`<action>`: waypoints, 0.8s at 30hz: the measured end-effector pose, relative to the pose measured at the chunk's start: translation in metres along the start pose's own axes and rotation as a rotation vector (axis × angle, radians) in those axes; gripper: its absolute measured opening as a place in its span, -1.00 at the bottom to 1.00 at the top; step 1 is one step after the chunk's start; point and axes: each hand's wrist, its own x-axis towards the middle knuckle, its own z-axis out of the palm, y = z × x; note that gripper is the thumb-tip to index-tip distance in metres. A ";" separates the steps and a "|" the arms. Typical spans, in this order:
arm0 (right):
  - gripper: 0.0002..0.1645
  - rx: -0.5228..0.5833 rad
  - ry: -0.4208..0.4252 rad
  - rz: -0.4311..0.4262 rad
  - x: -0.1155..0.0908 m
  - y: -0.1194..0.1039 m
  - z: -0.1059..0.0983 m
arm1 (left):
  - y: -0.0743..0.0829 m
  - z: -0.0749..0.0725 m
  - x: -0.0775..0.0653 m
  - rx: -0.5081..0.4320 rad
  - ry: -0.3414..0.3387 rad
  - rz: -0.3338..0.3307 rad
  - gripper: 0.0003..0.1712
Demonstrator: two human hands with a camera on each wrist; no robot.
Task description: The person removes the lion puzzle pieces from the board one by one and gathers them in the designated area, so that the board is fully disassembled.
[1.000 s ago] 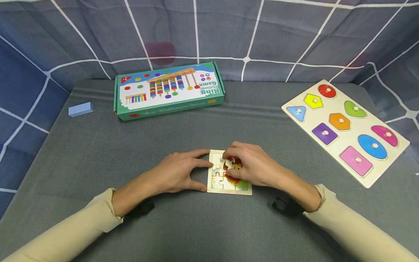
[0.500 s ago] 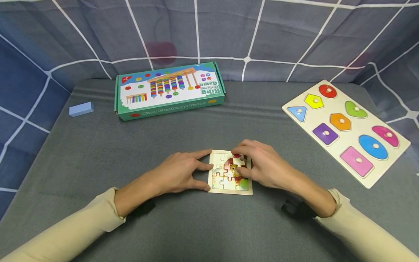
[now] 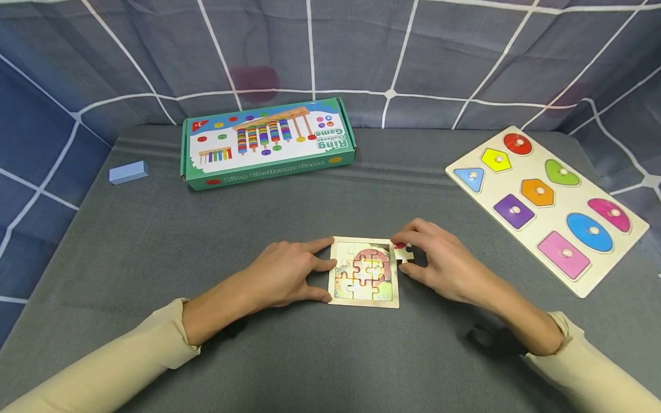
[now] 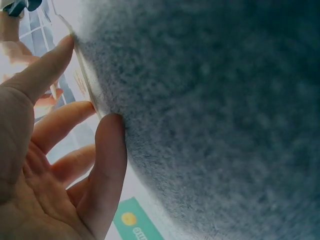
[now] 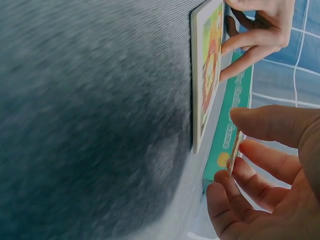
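Pinching a small jigsaw piece (image 3: 405, 254), the person's right hand (image 3: 449, 264) holds it just beside the right edge of a square framed puzzle (image 3: 366, 304), which lies on the grey-covered bench (image 3: 232, 223). The fingertips cover part of the piece in the head view, so its full outline and most of its picture, beyond a red patch, cannot be made out. Glare washes out much of the puzzle's picture; a dark gap shows at its upper right corner. The left hand (image 3: 284, 272) is spread, its fingertips touching the puzzle's left edge, and both pale sleeves (image 3: 594, 361) are cut off by the bottom of the head view. The right wrist view adds the piece seen edge-on, between the thumb and fingers and clear of the bench, and the frame's thickness. The left wrist view shows the left palm and the fingers against the thin frame edge, while the right hand there is overexposed and partly cropped. Only the head view takes in the whole Ring Challenge Game box (image 3: 268, 140), the blue block (image 3: 128, 172) to its left and the knobbed shape board (image 3: 547, 218) at right; the wrist views catch just parts of the box.
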 end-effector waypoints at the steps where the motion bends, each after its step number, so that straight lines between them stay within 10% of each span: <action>1: -0.55 0.001 0.002 0.009 -0.002 0.002 -0.001 | 0.000 0.000 0.000 -0.002 0.000 -0.001 -0.31; 24: -0.51 -0.032 -0.003 0.079 -0.019 0.033 -0.006 | 0.002 0.000 -0.001 0.001 -0.010 -0.024 -0.28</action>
